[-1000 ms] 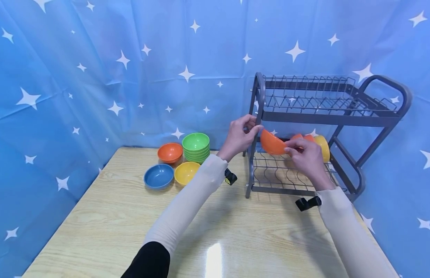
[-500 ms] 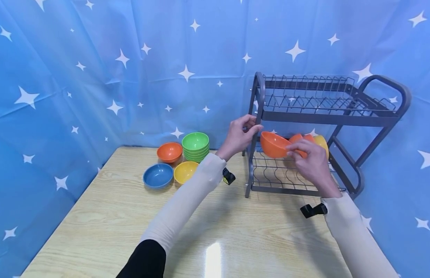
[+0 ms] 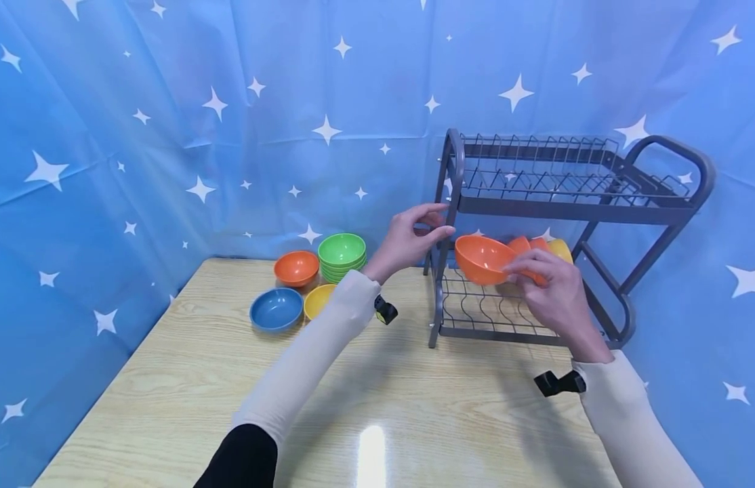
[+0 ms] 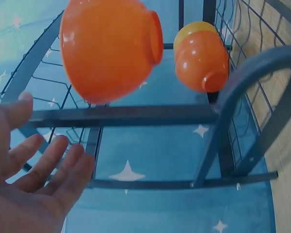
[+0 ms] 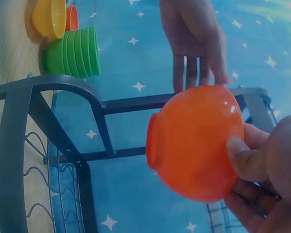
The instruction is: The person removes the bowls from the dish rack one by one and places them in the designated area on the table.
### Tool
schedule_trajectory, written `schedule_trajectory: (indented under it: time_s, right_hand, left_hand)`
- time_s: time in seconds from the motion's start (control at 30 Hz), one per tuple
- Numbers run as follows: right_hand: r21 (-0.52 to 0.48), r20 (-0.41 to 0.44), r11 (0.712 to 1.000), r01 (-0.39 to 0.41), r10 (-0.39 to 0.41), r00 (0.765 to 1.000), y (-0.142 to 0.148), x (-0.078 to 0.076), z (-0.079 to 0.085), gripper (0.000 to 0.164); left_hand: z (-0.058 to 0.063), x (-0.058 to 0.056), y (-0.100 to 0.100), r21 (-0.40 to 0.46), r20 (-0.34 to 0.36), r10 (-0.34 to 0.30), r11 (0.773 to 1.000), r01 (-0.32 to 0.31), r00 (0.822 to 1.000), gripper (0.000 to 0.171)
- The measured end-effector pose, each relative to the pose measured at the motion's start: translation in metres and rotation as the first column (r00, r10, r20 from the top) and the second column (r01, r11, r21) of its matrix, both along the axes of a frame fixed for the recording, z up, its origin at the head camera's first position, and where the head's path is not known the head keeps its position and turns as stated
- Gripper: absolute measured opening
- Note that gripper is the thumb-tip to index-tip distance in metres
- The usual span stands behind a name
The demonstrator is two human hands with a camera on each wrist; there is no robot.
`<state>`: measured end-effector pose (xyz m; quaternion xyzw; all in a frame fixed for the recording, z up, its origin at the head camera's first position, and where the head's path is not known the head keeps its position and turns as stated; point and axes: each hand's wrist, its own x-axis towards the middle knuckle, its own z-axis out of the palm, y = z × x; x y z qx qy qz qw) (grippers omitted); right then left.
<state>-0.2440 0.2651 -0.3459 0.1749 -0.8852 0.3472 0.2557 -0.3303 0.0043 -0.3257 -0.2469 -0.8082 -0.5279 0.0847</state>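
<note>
My right hand (image 3: 551, 288) pinches an orange bowl (image 3: 482, 260) by its rim, thumb on the outer wall in the right wrist view. The bowl hangs between the two tiers of a dark metal dish rack (image 3: 563, 211), its mouth tilted up toward the head camera. By the rack's left post is my left hand (image 3: 408, 240). Its fingers (image 4: 63, 165) are loosely bent and apart from the bowl in the left wrist view. Further right on the lower tier, orange bowls (image 4: 203, 60) and a yellow bowl (image 3: 560, 250) stand on their sides, partly hidden by my right hand.
On the table (image 3: 188, 393), left of the rack, are an orange bowl (image 3: 296, 268), a blue bowl (image 3: 276, 310), a stack of several green bowls (image 3: 342, 252) and a yellow bowl (image 3: 317, 300) partly covered by my left sleeve. A starry blue curtain (image 3: 261, 169) hangs behind.
The bowl in my right hand has turned so its inside shows more, and it has dropped slightly. My right wrist has shifted right and down; my left hand has drawn slightly left, off the post.
</note>
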Motion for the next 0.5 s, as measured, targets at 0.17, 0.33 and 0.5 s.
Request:
schedule_trajectory:
  time_s: [0.17, 0.33, 0.5]
  right_hand:
    - [0.011, -0.029, 1.0, 0.001, 0.0, 1.0, -0.001, 0.008, 0.001, 0.03]
    - [0.005, -0.075, 0.999, -0.043, 0.043, 0.996, -0.004, 0.014, 0.003, 0.032]
    - [0.033, -0.105, 0.994, -0.1, 0.103, 0.989, -0.009, 0.021, 0.006, 0.034]
  left_hand:
    - [-0.007, 0.012, -0.018, -0.053, -0.061, 0.014, 0.998, -0.017, 0.998, 0.058]
    - [-0.015, 0.025, -0.036, -0.125, -0.181, -0.004, 0.992, -0.019, 0.983, 0.06]
    - [-0.019, 0.044, -0.05, -0.178, -0.27, -0.048, 0.984, -0.001, 0.962, 0.06]
